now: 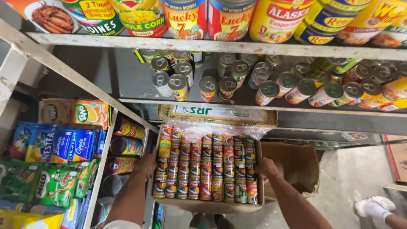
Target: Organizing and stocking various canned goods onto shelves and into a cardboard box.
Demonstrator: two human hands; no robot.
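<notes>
Shelves (220, 46) of worn grey board fill the view, tins standing on the upper ones, with a bare concrete floor (352, 178) to the right. Below, a cardboard box (207, 205) packed with rows of small cans (205, 167) is held level between both hands. The left hand (146, 165) grips its left wall, the right hand (266, 168) its right wall, fingers curled over the edges. Sachet packs (55, 169) hang at left. The top shelf's tins are cut off by the frame, and another person's white-socked foot (375, 208) shows at lower right.
</notes>
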